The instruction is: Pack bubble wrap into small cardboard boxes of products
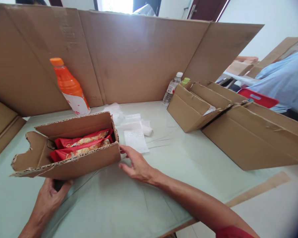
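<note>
While the left end of the open-topped brown cardboard box (89, 167) is cut into a ragged curve, where the bared corrugated edge would probably be bent or torn if pulled, its long walls look stiffer. Against the lower near side, the left hand (47, 197) is placed with thumb and fingers parted; how firmly the box is pressed by it cannot be told. Inside, two glossy red plastic packets (80, 150) are stood side by side; they are likely light, soft and slippery, with perhaps crushable contents, and would best be pinched by their upper edges. At the right end, the right hand (139, 168) is held spread, its fingertips set by the corner. The box, rested on the left of the pale green tabletop (139, 205), seems light and would best be held low, by both ends. Just beyond, white translucent plastic sheets (135, 138) are scattered.
</note>
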Motion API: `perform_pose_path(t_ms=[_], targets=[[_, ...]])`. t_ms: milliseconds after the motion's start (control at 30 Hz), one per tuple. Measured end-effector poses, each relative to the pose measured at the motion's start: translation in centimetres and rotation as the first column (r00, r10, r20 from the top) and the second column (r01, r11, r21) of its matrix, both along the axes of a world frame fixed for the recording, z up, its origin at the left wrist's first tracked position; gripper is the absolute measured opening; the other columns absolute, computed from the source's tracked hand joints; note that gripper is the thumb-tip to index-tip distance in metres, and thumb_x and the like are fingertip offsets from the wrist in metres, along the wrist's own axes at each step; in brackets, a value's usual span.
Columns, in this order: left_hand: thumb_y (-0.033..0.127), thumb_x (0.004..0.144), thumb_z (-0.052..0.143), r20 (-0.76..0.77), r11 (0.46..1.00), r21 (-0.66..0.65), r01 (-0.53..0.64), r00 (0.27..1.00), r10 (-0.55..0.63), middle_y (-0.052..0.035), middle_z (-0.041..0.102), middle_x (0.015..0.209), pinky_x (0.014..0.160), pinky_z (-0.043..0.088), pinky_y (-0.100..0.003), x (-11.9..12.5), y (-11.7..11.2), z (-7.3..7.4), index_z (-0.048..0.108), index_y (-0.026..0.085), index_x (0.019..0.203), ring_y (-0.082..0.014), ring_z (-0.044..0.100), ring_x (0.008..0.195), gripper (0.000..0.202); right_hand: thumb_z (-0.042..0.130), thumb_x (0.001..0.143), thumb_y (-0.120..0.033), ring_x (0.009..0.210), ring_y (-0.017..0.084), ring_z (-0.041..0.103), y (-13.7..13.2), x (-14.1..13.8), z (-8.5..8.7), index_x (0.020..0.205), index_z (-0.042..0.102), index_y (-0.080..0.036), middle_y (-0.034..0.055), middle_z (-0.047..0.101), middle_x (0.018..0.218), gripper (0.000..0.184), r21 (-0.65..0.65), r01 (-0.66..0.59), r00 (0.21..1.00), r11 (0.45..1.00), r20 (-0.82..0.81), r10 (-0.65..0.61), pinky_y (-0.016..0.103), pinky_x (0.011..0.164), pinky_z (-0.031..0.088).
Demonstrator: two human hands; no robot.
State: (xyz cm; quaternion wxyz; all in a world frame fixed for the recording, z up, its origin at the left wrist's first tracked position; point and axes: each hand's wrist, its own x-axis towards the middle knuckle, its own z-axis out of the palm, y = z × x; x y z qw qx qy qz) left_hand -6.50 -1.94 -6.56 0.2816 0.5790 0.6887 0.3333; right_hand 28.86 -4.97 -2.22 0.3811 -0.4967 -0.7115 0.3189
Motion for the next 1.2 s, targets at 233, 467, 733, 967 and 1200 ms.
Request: perform_pose_path(t_ms=[233,467,733,967,1200], targets=[[0.060,0.055,0.076,0.129,0.997,-0.023,0.068,0.990,-0.065,-0.0078,0.076,0.097,0.081,0.058,-0.042,3.7,3.9,4.8,0.059,0.023,0.092,-0.0337,0.070,0.099,0.055,0.061,0.083,-0.025,0.123,0.028,0.059,2.8,-1.5,0.9,0.150,0.043,-0.020,0.0138,0.061,0.140,0.070,-0.067,0.078,0.996,0.995,-0.043,-0.081,0.043,0.097,0.052],[0.058,0.061,0.072,0.209,0.995,0.067,0.077,0.974,-0.089,-0.0124,0.069,0.117,0.095,0.055,-0.045,7.1,9.3,4.2,0.055,0.016,0.122,-0.0327,0.066,0.111,0.077,0.059,0.084,-0.026,0.135,0.030,0.054,7.0,0.5,0.0,0.149,0.047,-0.018,0.0158,0.055,0.149,0.066,0.048,0.177,0.982,0.983,0.064,-0.180,0.048,0.107,0.049],[0.045,0.078,0.074,0.334,0.992,0.111,0.062,0.938,-0.096,-0.0192,0.047,0.155,0.120,0.037,-0.054,5.8,-0.7,0.0,0.032,0.022,0.155,-0.0335,0.048,0.143,0.091,0.064,0.084,-0.022,0.140,0.034,0.049,8.4,7.4,1.1,0.142,0.056,-0.021,0.0144,0.055,0.152,0.059,0.281,0.400,0.822,0.872,0.312,-0.477,0.058,0.116,0.036],[0.043,0.089,0.061,0.056,0.977,0.057,0.207,0.976,-0.211,-0.0126,0.049,0.156,0.052,0.051,-0.025,7.6,-5.4,1.7,0.050,0.028,0.147,-0.0347,0.059,0.131,0.061,0.054,0.089,-0.015,0.131,0.030,0.059,7.4,5.8,3.1,0.101,0.069,-0.021,0.0129,0.065,0.139,0.020,0.306,0.366,0.848,0.879,0.281,-0.450,0.048,0.109,0.045],[0.032,0.083,0.068,0.056,0.833,0.150,0.533,0.836,-0.546,-0.0139,0.042,0.161,0.112,0.047,-0.052,11.5,-5.9,4.8,0.040,0.026,0.153,-0.0350,0.047,0.143,0.076,0.055,0.099,-0.023,0.098,0.021,0.073,-7.5,3.6,5.7,0.099,0.055,-0.026,0.0075,0.075,0.119,0.004,0.121,0.196,0.978,0.973,-0.091,-0.186,0.034,0.078,0.060]])
